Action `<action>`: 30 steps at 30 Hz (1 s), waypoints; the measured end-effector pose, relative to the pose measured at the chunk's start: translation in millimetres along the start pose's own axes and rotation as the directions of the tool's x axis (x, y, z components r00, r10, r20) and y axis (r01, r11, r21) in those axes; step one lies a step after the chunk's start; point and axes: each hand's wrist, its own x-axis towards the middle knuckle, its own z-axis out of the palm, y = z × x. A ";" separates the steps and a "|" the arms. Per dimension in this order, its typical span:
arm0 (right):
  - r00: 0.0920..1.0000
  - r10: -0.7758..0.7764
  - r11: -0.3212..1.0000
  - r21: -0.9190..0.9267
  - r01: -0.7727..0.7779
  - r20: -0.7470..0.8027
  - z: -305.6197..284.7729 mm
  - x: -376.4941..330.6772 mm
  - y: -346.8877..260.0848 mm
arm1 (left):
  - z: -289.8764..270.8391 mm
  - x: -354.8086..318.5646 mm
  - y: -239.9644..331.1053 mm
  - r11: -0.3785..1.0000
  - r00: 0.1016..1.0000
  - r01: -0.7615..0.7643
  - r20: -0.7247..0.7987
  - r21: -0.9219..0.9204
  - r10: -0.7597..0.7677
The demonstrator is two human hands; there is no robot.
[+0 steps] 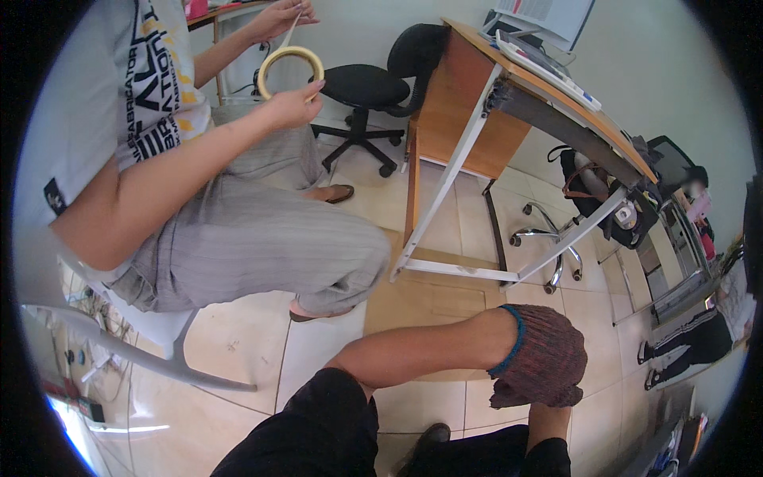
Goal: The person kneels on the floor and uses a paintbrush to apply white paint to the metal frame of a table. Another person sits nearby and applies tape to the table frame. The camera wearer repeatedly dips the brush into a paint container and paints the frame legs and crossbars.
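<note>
My left hand (544, 350) wears a brown marled knit glove with a teal cuff (513, 342); its fingers bend down and away, so what they hold, if anything, is hidden. My right forearm (550, 421) comes up from the lower edge and meets the gloved hand from below. The right hand itself is covered by the brown knit, and its fingers do not show. Beside me on the left, a seated person in grey striped trousers (270, 238) holds a roll of cream tape (317, 63) in one hand and pulls a strip from it with the other.
A wooden desk with a white metal frame (445, 183) stands ahead, with a black swivel chair (362, 86) at its left. Flat brown cardboard (429, 306) lies on the tiled floor. Another chair (548, 238) holds bags at the right. Cables lie behind the white plastic chair (179, 350).
</note>
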 end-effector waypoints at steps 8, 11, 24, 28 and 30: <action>0.999 -0.035 0.998 0.048 0.034 0.017 4.6 -1.7 -12.1 | -4.4 -12.3 8.4 1.000 1.000 0.015 -0.028 0.018 -0.014; 0.999 -0.044 0.997 0.065 0.044 0.009 2.7 -6.0 -15.5 | -2.8 -11.2 8.3 1.000 0.999 -0.001 -0.047 0.012 0.002; 0.927 -0.372 0.876 0.347 0.337 0.041 7.9 -5.0 -100.2 | 5.9 -9.3 2.0 0.993 0.889 0.071 -0.458 0.097 -0.019; 0.821 -0.567 0.743 0.470 0.476 0.066 9.9 -7.5 -151.4 | 19.6 10.2 -26.1 0.983 0.768 0.101 -0.640 0.156 0.023; 0.768 -0.638 0.679 0.514 0.525 0.058 3.1 -14.5 -169.7 | 25.7 22.7 -45.2 0.968 0.735 0.148 -0.677 0.201 0.028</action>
